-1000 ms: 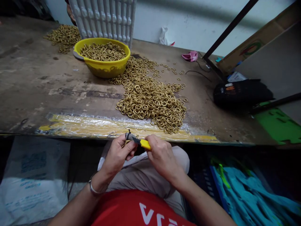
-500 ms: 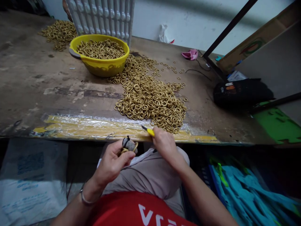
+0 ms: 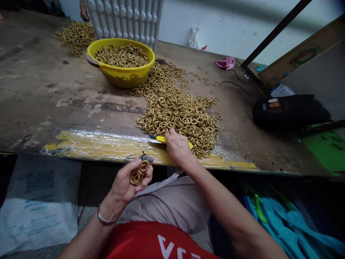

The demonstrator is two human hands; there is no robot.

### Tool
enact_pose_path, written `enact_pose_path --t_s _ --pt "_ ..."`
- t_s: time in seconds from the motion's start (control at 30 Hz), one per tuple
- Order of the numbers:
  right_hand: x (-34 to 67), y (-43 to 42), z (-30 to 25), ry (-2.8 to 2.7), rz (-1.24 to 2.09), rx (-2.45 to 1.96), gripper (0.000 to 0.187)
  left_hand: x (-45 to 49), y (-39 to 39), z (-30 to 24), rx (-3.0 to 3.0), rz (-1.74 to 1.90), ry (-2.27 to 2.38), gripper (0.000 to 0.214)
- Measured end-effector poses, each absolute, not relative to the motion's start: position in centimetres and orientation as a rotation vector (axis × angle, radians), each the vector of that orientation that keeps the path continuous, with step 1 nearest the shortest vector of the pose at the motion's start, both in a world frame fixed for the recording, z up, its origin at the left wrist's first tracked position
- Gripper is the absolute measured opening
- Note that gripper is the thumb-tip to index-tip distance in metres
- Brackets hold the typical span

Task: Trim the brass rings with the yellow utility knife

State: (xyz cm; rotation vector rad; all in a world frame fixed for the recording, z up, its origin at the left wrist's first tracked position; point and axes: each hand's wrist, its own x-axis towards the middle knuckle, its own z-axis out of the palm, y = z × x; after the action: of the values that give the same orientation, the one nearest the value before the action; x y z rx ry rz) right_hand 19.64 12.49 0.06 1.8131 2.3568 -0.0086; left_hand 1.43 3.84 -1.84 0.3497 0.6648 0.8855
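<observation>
Several brass-coloured rings (image 3: 138, 175) lie in my left hand (image 3: 126, 181), its fingers curled round them just below the table's front edge. A grey wrap with a black tie (image 3: 147, 157) covers one finger of that hand. My right hand (image 3: 178, 145) grips a yellow utility knife (image 3: 161, 139) with a dark tip pointing left. It is at the near side of a big pile of rings (image 3: 180, 111) on the table; whether its fingertips hold a ring too is hidden.
A yellow basin (image 3: 124, 77) full of rings stands behind the pile. Beyond it are a grey ribbed panel (image 3: 126, 21), a smaller ring heap (image 3: 77, 36) and another person's hand (image 3: 84, 13). A black bag (image 3: 291, 111) lies at right, and tape (image 3: 88, 147) covers the table's front edge.
My right hand has moved up and forward with the knife to the pile. My left hand has turned, so the rings in it show more. The view has shifted slightly.
</observation>
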Motion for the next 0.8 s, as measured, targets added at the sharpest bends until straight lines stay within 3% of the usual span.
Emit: enact_pose_path --t_s 0.13,0.2,0.27,0.37,0.43,0.57,0.8 --pt "20.1 12.3 0.5 2.444 -0.089 1.941 0.025 1.6 4.1 -1.8 0.380 0.878 0.750 0.035" --pt "20.3 11.7 0.8 2.558 -0.378 2.113 0.017 1.9 4.3 -1.7 0.450 0.865 0.811 0.036" --pt "20.4 10.8 1.2 2.553 -1.097 2.267 0.019 2.2 4.4 -1.7 0.553 0.921 0.915 0.032" --pt "19.9 9.0 1.8 1.976 -2.464 2.155 0.026 2.7 4.2 -1.4 0.759 1.026 1.096 0.032" --pt "19.5 7.8 2.1 1.516 -2.961 1.998 0.033 3.1 4.0 -1.3 0.890 1.055 1.185 0.033" --pt "18.9 6.3 2.2 1.147 -3.213 1.870 0.039 3.7 3.3 -1.0 1.034 1.179 1.275 0.024" --pt "18.6 5.6 2.2 1.273 -3.136 1.841 0.041 3.3 2.8 -0.6 1.179 1.106 1.335 0.015"
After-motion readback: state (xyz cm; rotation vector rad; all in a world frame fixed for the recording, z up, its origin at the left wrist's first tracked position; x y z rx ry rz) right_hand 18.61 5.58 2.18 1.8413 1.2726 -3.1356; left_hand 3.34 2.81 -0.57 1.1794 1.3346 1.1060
